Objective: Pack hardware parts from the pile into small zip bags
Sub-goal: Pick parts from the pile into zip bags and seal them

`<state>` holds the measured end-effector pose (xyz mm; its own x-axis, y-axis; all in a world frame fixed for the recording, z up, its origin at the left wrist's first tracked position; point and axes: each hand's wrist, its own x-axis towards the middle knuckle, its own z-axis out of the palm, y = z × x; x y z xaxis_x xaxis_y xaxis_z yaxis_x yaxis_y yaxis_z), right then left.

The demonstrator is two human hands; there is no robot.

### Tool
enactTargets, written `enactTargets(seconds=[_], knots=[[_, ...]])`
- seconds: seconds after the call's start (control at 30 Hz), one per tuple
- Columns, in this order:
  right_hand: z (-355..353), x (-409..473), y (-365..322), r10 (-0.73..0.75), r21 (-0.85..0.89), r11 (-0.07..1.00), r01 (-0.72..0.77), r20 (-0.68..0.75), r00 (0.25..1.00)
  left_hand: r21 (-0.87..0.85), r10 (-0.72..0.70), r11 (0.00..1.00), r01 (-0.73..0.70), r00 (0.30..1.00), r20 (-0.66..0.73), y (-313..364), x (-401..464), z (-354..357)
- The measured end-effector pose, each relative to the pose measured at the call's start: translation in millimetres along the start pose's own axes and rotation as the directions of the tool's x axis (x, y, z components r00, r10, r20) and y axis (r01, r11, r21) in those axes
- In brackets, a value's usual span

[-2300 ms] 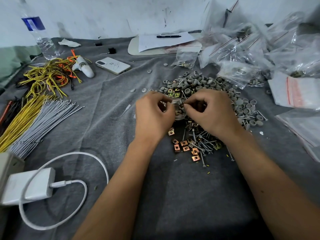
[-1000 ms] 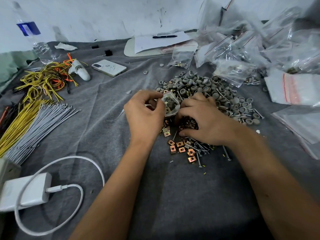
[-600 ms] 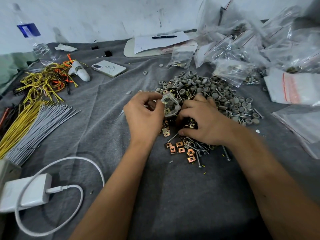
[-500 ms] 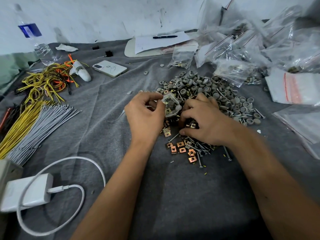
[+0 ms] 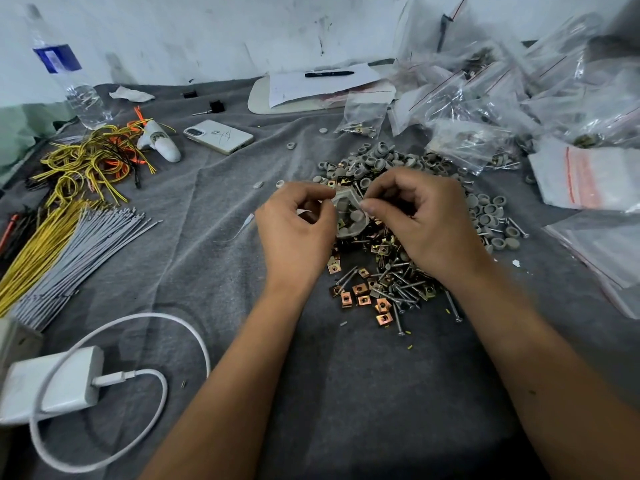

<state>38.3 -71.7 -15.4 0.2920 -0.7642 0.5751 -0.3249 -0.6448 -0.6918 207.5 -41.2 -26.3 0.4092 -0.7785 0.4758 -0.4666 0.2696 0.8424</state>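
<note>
**Sealing a filled bag over the pile**

Both hands pinch the top of a small bag (image 5: 349, 216) just above the pile (image 5: 391, 271): left hand (image 5: 294, 230) on its left edge, right hand (image 5: 422, 220) on its right, fingers clamped on the plastic. It already holds grey caps and clips. To close it well, keep it upright and press along the zip from one end.

The counter (image 5: 346, 393) wears grey cloth, with wires (image 5: 69, 237), a phone (image 5: 219, 136) and a charger (image 5: 52, 382); behind is a scuffed white wall (image 5: 207, 29).

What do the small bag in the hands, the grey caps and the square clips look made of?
Bag: thin clear plastic film, glossy, contents visible. Grey caps: probably matte moulded plastic or rubber. Square clips: likely plated metal, coppery-gold sheen.
</note>
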Motion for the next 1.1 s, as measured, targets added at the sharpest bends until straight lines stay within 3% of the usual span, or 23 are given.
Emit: enactTargets(seconds=[0.17,0.47,0.63,0.83,0.97,1.1], knots=[[2.6,-0.7,-0.6,-0.068,-0.066,0.995,0.072,0.05,0.996,0.014,0.058,0.998,-0.059,0.998,0.022,0.8,-2.9,4.3],[-4.3,0.3,3.6,0.066,-0.012,0.998,-0.066,0.031,0.997,0.007,-0.007,1.0,0.007,0.998,-0.062,-3.4,1.6,0.2],[-4.0,-1.7,5.6,0.094,-0.007,0.996,-0.094,0.166,0.982,-0.05,-0.081,0.996,0.074,0.984,-0.157,-4.1,4.8,-4.3],[2.0,-3.2,7.7,0.099,-0.034,0.995,-0.093,0.329,0.939,-0.037,-0.074,0.997,0.068,0.982,-0.172,-3.6,4.9,-4.3],[2.3,-3.0,8.7,0.08,-0.018,0.997,-0.078,0.258,0.963,0.009,-0.041,0.999,0.041,0.998,-0.05,-6.5,4.9,-4.0],[4.7,-1.4,9.7,0.15,0.009,0.988,-0.152,0.125,0.981,0.111,0.127,0.984,-0.141,0.983,0.13,-6.2,3.4,-1.3]])
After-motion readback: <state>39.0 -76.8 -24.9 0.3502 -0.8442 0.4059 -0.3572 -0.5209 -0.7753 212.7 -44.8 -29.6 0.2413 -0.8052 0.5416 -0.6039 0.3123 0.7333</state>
